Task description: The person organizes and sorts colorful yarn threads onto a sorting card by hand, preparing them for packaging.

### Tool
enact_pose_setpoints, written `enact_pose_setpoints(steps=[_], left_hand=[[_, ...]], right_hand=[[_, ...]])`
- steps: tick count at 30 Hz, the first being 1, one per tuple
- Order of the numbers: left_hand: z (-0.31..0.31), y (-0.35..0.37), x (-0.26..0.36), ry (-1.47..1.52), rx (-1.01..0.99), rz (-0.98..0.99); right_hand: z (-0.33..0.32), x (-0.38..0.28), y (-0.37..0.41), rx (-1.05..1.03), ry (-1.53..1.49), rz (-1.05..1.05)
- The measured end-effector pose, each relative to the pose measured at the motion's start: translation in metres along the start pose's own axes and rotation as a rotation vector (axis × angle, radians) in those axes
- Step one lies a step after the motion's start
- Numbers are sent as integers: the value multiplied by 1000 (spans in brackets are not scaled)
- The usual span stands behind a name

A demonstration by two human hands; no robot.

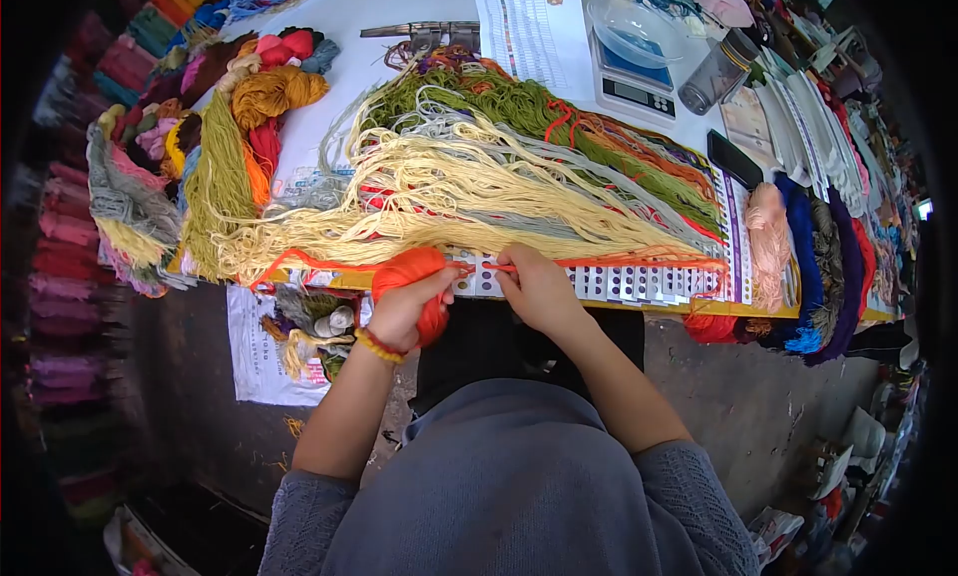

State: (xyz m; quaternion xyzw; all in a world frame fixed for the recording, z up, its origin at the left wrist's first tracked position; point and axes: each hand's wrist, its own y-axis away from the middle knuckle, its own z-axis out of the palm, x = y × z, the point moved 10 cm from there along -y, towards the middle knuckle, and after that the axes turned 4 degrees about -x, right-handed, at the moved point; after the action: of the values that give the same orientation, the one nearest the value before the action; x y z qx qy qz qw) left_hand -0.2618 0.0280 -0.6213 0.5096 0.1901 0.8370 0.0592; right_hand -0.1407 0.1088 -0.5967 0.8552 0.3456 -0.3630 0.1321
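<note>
My left hand (401, 311) is closed around a bundle of orange-red yarn (409, 272) at the table's front edge. To its right, my right hand (534, 285) pinches a strand of the same colour, which stretches along the edge to the right. Both hands are close together over a card with rows of punched holes (629, 285). Just beyond them spreads a wide fan of cream yarn (479, 197), with green yarn (499, 99) and grey strands behind it. The fingertips of my left hand are partly hidden by the yarn.
At the left lie several skeins, among them a mustard one (274, 95). Farther back are a printed sheet (534, 32), a scale (634, 82) with a clear bowl (636, 29), a jar (717, 72) and a phone (733, 159). A pink skein (767, 242) rests at right.
</note>
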Motion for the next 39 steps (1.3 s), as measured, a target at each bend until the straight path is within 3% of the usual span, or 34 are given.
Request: enact_pose_setpoints(steps=[2,3,5,7,9,11,15,17,20,22,23,27,31,33,34,36,37,39], left_hand=[[17,10,8,364,-201,64],[17,12,7,364,-199,65],[44,22,8,529,-468,-20],[51,15,5,394,-419,-26],[41,3,-13,268,-202,-93],[43,0,-22,273,-202,-137],[31,-2,-26,148,-96,-137],[24,-1,-26,166,-85,-132],[4,0,-22,188,-12,-82],[-21,2,-16,301,14,-10],[-35,5,-12,432,163,-2],[-107,28,42,376,259,188],[-178,94,143,266,387,585],[-188,139,178,181,770,770],[-177,146,188,175,772,777],[-154,165,196,-21,956,725],[-151,170,189,-20,960,730],[-125,142,166,-175,625,513]], right_hand=[[-2,2,2,15,12,4],[-3,2,2,27,25,2],[-6,5,3,71,-68,-9],[-9,2,6,113,-159,-26],[-14,-24,15,131,-229,-136],[-18,-32,14,84,-228,-118],[-27,-21,-1,85,37,-26],[-8,-5,-8,-67,330,88],[1,4,-15,-119,413,142],[3,6,-20,-175,416,152],[6,8,-22,-232,425,155],[8,8,-24,-254,436,143],[7,10,-23,-264,422,171],[8,11,-23,-256,409,173],[7,11,-23,-248,403,165],[8,13,-22,-237,399,153],[4,11,-20,-174,363,130],[0,4,-16,-110,328,100]])
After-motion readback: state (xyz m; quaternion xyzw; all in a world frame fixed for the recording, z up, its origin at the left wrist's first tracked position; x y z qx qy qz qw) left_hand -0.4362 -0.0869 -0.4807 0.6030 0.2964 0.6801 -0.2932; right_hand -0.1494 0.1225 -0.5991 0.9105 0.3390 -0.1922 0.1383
